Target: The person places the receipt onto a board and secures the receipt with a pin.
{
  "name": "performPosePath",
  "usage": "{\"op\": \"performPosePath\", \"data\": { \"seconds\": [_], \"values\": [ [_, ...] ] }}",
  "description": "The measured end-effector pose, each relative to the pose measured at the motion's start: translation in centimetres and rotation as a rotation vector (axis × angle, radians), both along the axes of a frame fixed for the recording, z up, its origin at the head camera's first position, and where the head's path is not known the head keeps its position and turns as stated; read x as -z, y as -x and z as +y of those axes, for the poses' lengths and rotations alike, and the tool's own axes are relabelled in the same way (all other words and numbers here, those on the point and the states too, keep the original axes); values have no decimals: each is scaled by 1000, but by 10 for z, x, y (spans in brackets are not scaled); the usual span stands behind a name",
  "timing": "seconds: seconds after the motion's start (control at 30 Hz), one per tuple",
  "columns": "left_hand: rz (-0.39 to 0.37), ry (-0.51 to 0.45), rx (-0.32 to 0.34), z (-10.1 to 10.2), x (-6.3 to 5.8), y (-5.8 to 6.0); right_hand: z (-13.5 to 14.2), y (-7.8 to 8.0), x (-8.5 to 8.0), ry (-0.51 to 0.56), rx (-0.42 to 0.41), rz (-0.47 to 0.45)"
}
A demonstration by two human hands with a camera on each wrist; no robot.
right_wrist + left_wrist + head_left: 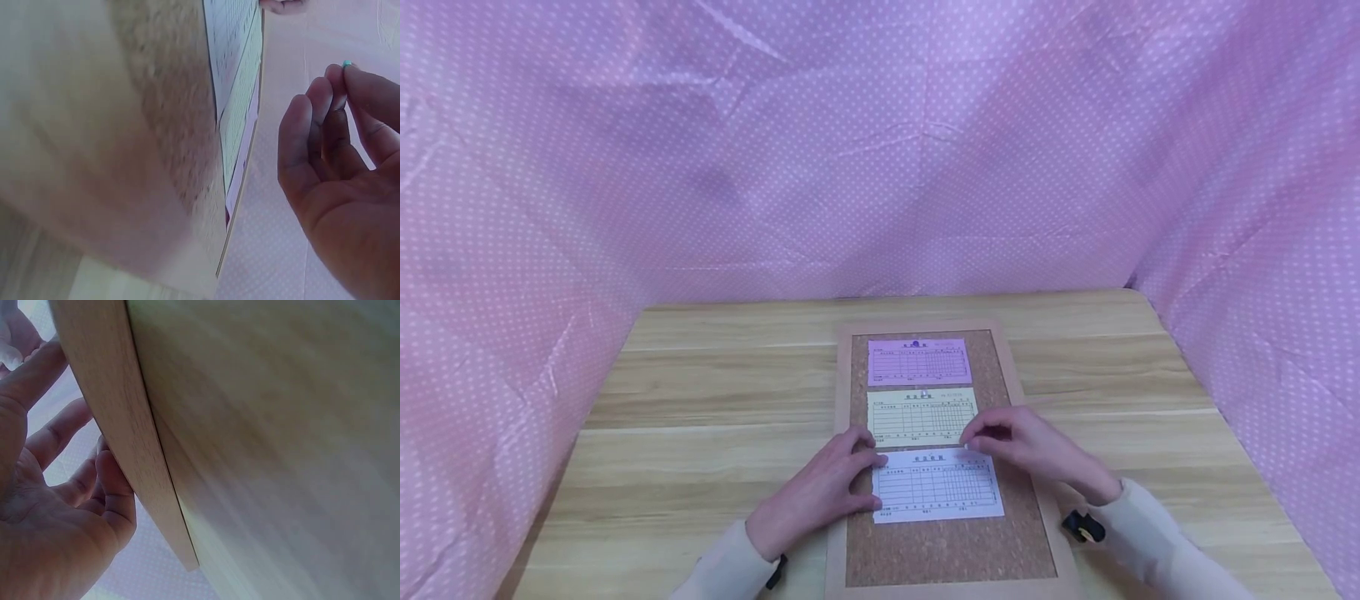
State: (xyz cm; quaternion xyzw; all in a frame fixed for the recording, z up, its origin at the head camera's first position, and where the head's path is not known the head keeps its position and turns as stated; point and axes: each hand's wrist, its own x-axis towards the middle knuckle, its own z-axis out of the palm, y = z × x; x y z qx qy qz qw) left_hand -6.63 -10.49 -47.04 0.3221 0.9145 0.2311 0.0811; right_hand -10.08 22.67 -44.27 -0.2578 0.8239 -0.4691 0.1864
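A white receipt slip (925,496) lies on the lower half of a cork board (951,554). My left hand (820,487) rests at the slip's left edge, thumb and fingertips spread over its border. At the slip's upper right, my right hand (1026,446) pinches a small push pin (347,63) between thumb and index finger; only a teal end shows in the right wrist view. Above the white slip are a yellow slip (887,425) and, at the top, a pink slip (895,367).
A purple push pin (916,343) sits at the pink slip's top edge, and a pale push pin (924,392) at the yellow slip's. A light wooden frame (1018,392) borders the board on the wooden table (715,400). Pink dotted cloth (880,167) hangs behind and at both sides.
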Motion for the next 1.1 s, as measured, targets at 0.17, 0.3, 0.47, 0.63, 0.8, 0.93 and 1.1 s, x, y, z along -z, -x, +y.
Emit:
{"op": "performPosePath", "data": {
  "seconds": [0.17, 0.3, 0.47, 0.63, 0.8, 0.93, 1.1],
  "values": [
    [11, -12, 8, 0, 1, 0, -10, 0, 1, 12, -37, 34],
    [-2, -3, 5, 0, 1, 0, -16, -1, 0, -6, -31, 30],
    [7, -6, 7, -1, 1, 1, -21, -2, -1, -43, -8, 24],
    [11, -5, 10, -1, 1, 1, -26, 0, -1, -73, -12, 7],
    [-7, -1, 4, -1, 0, 0, -32, 2, 0, -81, -35, 5],
    [-2, -4, 6, -1, -1, 0, -36, 4, 2, -100, -34, 20],
    [1, -11, 7, 0, -1, 0, -41, 6, 4, -138, -29, 6]
  ]
}}
